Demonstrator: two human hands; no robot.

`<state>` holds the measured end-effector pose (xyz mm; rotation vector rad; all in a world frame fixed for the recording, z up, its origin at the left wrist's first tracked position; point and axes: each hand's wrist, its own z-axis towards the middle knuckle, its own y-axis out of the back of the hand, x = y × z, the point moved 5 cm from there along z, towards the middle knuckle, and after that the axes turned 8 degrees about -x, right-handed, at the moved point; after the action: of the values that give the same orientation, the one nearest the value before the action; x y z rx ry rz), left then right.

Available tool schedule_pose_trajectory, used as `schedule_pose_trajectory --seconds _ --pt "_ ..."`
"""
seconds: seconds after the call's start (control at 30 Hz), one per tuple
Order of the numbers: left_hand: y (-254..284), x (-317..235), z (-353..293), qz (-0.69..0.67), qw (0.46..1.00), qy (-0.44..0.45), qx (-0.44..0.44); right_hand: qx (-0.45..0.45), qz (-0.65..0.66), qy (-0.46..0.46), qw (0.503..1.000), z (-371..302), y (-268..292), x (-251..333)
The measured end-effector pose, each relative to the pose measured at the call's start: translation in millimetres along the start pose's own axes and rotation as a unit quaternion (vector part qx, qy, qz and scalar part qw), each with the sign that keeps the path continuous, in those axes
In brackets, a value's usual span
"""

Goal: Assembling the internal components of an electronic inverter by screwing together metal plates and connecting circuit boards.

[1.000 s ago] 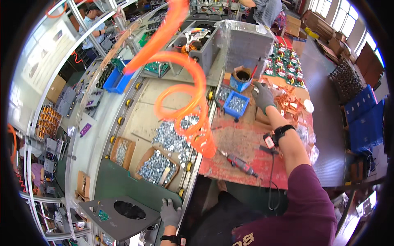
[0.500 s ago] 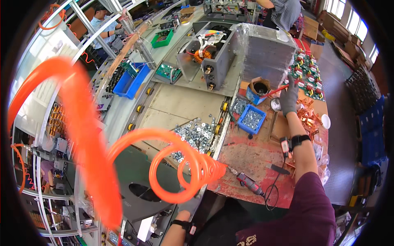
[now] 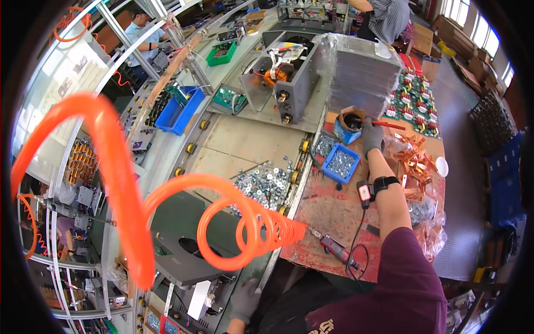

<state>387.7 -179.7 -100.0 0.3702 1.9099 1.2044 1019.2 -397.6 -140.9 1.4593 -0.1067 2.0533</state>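
Observation:
My right hand, in a grey glove, is closed around a thin red stick. The stick's dark end lies at the mouth of an open blue carton with a round black inside. Just nearer stands a blue tray full of small metal fasteners. My left hand, gloved in grey too, lies low by the edge of a dark grey metal housing, its thumb apart from the fingers. In front of that housing, a coiled orange air hose covers part of it.
A red power screwdriver lies on the worn red bench. Loose washers and nuts are heaped on the line. Copper pieces and green circuit boards lie at right. A grey open unit stands beyond.
My right hand has moved left with the red stick, to the blue carton, and the stick now points right. My left hand has come into clearer view. The orange hose has swung slightly.

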Motion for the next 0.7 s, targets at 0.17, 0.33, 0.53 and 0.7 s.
schedule_pose_trajectory --seconds 0.17,0.33,0.53,0.7 --pt "11.1 17.0 -18.8 -0.023 0.997 0.068 -0.028 0.062 0.150 -0.323 0.933 -20.6 -55.5 -29.3" --pt "11.6 24.4 -22.1 0.010 0.997 0.076 -0.015 0.047 0.439 -0.472 0.763 -16.8 -33.1 -40.8" --pt "13.2 47.8 -35.7 -0.047 0.998 -0.018 -0.046 0.130 0.529 -0.446 0.710 -55.2 93.8 65.8" --pt "33.1 74.8 -70.7 -0.048 0.997 -0.051 -0.026 0.351 0.637 -0.307 0.614 -167.2 187.2 183.4"
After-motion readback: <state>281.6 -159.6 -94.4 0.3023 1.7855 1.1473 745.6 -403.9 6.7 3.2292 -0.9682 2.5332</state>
